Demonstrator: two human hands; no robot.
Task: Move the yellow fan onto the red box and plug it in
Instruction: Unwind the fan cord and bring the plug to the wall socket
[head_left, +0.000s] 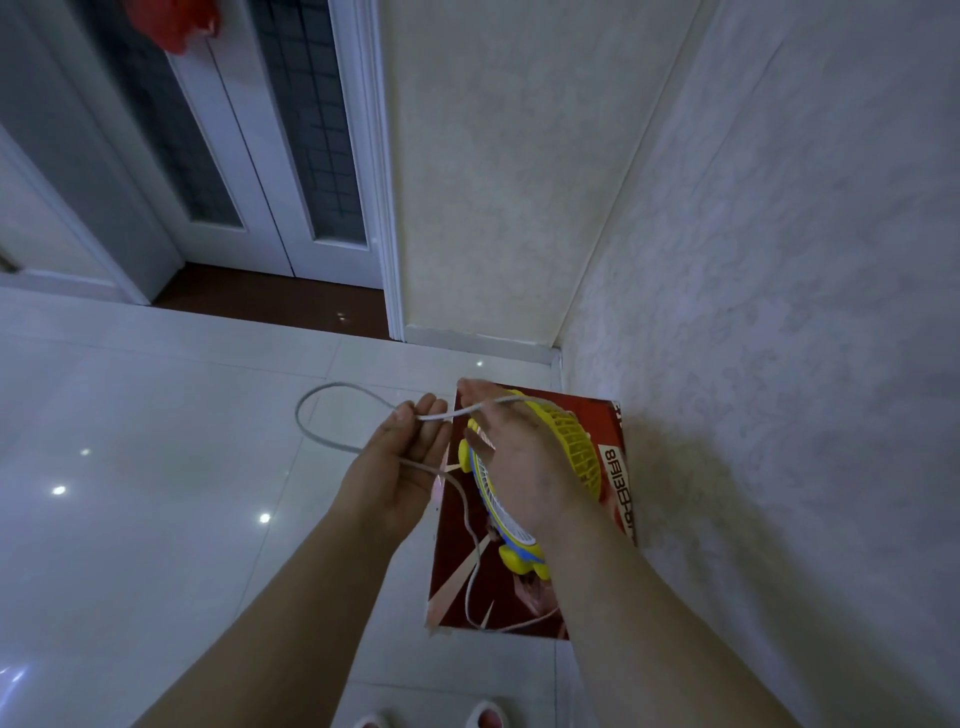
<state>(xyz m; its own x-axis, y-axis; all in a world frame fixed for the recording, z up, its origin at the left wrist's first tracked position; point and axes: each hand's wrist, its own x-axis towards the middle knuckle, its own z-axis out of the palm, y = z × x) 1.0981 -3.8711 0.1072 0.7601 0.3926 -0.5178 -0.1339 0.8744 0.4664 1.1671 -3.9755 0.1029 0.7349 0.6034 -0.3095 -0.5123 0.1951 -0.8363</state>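
A small yellow fan (571, 447) with a white front grille stands over the red box (498, 597), which lies on the floor against the right wall. My right hand (519, 467) lies flat over the fan's top, fingers spread, with the white cord (332, 441) running across its fingers. To the left of the fan, my left hand (410, 457) pinches that cord between thumb and fingers. From there the cord loops out to the left, passes back under the left palm and trails down over the box. Its plug is not visible.
The box sits in a corner of pale wallpapered walls (779, 260). Glossy white floor tiles (156, 467) spread to the left. A white glazed door (291, 156) and a dark wooden threshold (270, 301) lie beyond. My slippered toes (485, 716) show at the bottom edge.
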